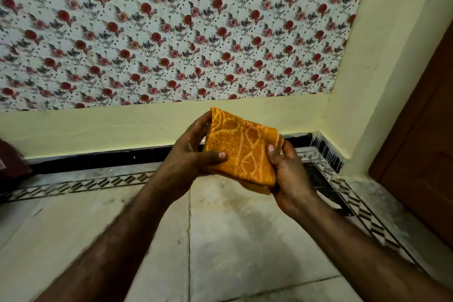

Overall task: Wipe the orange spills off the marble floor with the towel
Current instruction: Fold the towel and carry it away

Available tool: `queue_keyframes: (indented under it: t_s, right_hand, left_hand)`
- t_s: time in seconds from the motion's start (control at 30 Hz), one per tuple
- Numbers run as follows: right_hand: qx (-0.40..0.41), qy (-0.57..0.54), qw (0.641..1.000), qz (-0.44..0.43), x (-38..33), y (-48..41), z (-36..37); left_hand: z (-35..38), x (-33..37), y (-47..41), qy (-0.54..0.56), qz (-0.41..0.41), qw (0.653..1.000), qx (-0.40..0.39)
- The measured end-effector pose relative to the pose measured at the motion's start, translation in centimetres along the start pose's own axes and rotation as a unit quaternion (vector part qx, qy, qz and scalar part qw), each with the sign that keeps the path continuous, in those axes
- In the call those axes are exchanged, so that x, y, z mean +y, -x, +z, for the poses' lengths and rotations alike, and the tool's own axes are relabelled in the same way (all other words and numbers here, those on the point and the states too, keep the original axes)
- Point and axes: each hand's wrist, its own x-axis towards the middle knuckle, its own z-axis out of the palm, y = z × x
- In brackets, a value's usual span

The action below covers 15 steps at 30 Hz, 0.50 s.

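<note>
A folded orange towel [241, 147] with a paler pattern is held up in the air in front of me, above the marble floor [220, 240]. My left hand [188, 154] grips its left edge, thumb laid across the front. My right hand [286, 176] holds its lower right corner from beneath, thumb on top. The pale floor slabs below show faint dull smudges; I see no distinct orange spill in this view.
A cream wall with floral wallpaper [171, 32] stands ahead, with a black skirting strip [98, 157] at its foot. A patterned black-and-white border [73, 185] runs along the floor edge. A brown door [421, 154] is at the right, a dark red object [9, 162] at far left.
</note>
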Motion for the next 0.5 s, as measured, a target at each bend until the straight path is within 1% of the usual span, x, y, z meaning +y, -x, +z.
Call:
queue_keyframes:
  t_s: [0.07,0.13,0.27,0.37,0.5]
  right_hand:
    - [0.032,0.049,0.996,-0.060,0.1,-1.2,0.5]
    - [0.040,0.092,0.988,-0.118,-0.3,-2.5,1.0]
    - [0.054,0.161,0.959,-0.228,-3.1,-5.2,2.1]
    - [0.049,0.201,0.934,-0.292,-7.2,-6.6,3.7]
    - [0.051,0.242,0.912,-0.328,-15.0,-6.9,6.5]
  left_hand:
    - [-0.2,-0.7,-0.7,-0.007,-0.001,1.000,0.015]
    - [-0.5,-0.8,-1.5,-0.015,0.009,0.999,0.029]
    - [-1.5,0.8,-3.9,-0.008,0.044,0.997,0.064]
    - [-1.5,4.6,-6.0,-0.010,0.085,0.994,0.071]
    - [-0.8,12.0,-8.3,-0.014,0.090,0.994,0.059]
